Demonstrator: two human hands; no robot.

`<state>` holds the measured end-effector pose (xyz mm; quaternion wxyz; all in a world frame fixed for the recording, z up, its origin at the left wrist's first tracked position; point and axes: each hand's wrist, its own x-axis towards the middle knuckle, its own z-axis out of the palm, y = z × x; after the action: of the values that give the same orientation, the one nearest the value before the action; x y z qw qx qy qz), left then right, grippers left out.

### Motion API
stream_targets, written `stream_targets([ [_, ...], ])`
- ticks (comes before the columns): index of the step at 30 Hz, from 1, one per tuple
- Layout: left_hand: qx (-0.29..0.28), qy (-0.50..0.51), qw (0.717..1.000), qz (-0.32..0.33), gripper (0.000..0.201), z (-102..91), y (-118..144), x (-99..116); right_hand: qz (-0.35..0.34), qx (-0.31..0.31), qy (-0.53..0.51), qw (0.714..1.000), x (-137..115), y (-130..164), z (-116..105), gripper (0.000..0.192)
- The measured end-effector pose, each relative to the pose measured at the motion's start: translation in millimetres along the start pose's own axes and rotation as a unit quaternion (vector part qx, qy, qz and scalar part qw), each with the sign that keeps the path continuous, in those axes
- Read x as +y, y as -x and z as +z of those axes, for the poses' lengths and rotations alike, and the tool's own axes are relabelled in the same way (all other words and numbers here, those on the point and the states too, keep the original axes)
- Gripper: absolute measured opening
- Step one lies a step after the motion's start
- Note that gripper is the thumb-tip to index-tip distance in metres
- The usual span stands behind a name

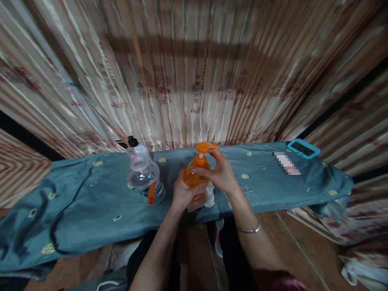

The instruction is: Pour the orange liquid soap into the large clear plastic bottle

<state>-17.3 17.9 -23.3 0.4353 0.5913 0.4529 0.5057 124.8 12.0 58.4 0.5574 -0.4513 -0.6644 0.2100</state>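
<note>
A pump bottle (198, 167) of orange liquid, with an orange pump head, stands upright over the cloth in front of me. My left hand (183, 190) is wrapped round the lower body of this bottle. On its other side, my right hand (222, 171) has the thumb across the bottle's shoulder and the index finger up by the pump spout. A crumpled white tissue (209, 196) lies just beside the bottle's base, under my right hand. To the left stand clear plastic bottles (142, 176), one with a black cap and one with an orange label.
A grey-green patterned cloth (115, 198) covers the narrow table. At the right end lie a blue-framed digital clock (304, 148) and a pixelated pinkish item (287, 163). A striped curtain (188, 72) hangs close behind the table. A white bag (363, 275) is on the floor at right.
</note>
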Motion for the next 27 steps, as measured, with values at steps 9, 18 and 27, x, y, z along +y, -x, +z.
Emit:
stream_targets([
  [9, -0.003, 0.016, 1.0, 0.007, 0.055, 0.6, 0.8, 3.1, -0.004, -0.069, -0.022, 0.997, -6.7, 3.0, -0.1, 0.029],
  [18, 0.009, 0.019, 1.0, -0.006, 0.054, 1.4, -0.1, 3.7, 0.007, -0.016, -0.002, 1.0, -7.6, 5.7, 0.2, 0.024],
  [27, 0.014, 0.017, 1.0, -0.011, 0.056, 1.8, -1.0, 4.5, 0.051, 0.055, 0.039, 0.996, -11.4, 8.7, 11.1, 0.046],
])
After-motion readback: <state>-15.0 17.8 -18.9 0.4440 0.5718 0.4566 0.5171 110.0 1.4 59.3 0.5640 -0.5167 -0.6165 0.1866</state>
